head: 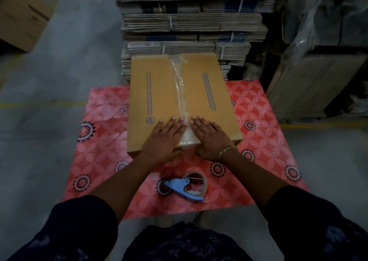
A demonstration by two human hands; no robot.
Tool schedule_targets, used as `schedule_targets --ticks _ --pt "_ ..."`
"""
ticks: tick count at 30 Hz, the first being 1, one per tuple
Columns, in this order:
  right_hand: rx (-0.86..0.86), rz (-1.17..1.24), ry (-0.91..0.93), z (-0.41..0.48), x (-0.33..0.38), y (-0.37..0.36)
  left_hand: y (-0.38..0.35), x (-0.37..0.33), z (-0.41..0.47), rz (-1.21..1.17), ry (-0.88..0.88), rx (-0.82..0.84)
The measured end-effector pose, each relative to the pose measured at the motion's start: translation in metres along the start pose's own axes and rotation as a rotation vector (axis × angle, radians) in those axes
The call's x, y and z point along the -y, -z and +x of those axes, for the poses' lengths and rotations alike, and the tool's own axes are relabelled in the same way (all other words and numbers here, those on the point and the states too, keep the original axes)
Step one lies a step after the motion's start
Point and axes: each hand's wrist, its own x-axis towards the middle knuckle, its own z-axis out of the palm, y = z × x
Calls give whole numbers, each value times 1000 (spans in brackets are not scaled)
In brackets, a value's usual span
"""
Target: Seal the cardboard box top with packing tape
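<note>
From the head camera, a closed cardboard box (pixel 159 101) sits on a pink floral-patterned sheet (pixel 258 121) spread over a grey concrete floor (pixel 59 81). A strip of clear packing tape (pixel 180 93) runs along the centre seam of the box top, from the far edge to the near edge, where it folds down over the front face; it looks wrinkled near the far end. Both top flaps lie flat and carry lines of blue print, with a recycling mark near the left hand.

The left hand (pixel 165 139) lies flat, palm down and fingers spread, on the left flap just beside the tape, its thumb hooked over the near edge of the box. The right hand (pixel 209 137) lies flat in the same way on the right flap, on the other side of the tape, thumb down on the front face; a gold chain bracelet (pixel 226 151) circles its wrist. Neither hand grasps anything; both press open on the cardboard, fingertips close to the tape.

Nearer the person, on the sheet and apart from the box, lies a blue tape dispenser (pixel 179 189) with a roll of clear tape (pixel 196 183) mounted on it. Behind the box stand strapped bundles of flattened cartons (pixel 189 21). Another carton (pixel 22 15) stands at upper left, and plastic-wrapped goods (pixel 318 21) stand at right
</note>
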Motion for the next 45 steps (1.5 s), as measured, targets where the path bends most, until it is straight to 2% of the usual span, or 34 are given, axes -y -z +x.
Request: schedule_targets --ticks 4,6,8,9,11,13,14,19,24,29,33,35,37,39,41,43,45 --pt "-36 108 -164 -7 -2 1 0 22 -21 -83 -13 -78" --pt "-110 171 -302 -16 -14 2 -2 33 -36 -141 120 -121" --pt "-177 225 -479 -24 -31 1 -3 40 -50 -236 354 -154" --pt "-194 321 -570 -26 -40 -2 -4 43 -56 -324 498 -174" --pt "-235 772 -750 -26 -50 3 -5 47 -64 -658 780 -198" --pt "-267 1170 -783 -24 -55 7 -4 48 -68 -1027 938 -213" --pt "-261 1229 -753 -23 -54 12 -2 47 -68 -1118 958 -222" --pt "-304 1267 -691 -18 -40 9 5 68 -80 -1226 924 -304" --pt "-265 1248 -598 -7 8 2 4 117 -122 -1227 924 -370" --pt "-231 1242 -624 6 39 -8 26 121 -141 -1178 917 -426" --pt "-216 1213 -650 8 47 -6 13 122 -146 -1192 895 -371" --pt "-176 1230 -624 4 45 -3 14 124 -148 -1116 887 -333" --pt "-153 1277 -605 -7 44 -2 16 127 -149 -893 867 -333" --pt "-157 1357 -712 -26 45 -9 12 125 -146 -562 807 -333" --pt "-146 1345 -873 -52 47 -32 8 112 -135 -410 699 -370" --pt "-30 1211 -976 -78 48 -65 12 90 -114 -361 558 -327" --pt "182 1112 -1005 -96 56 -96 9 73 -93 -327 454 -232"
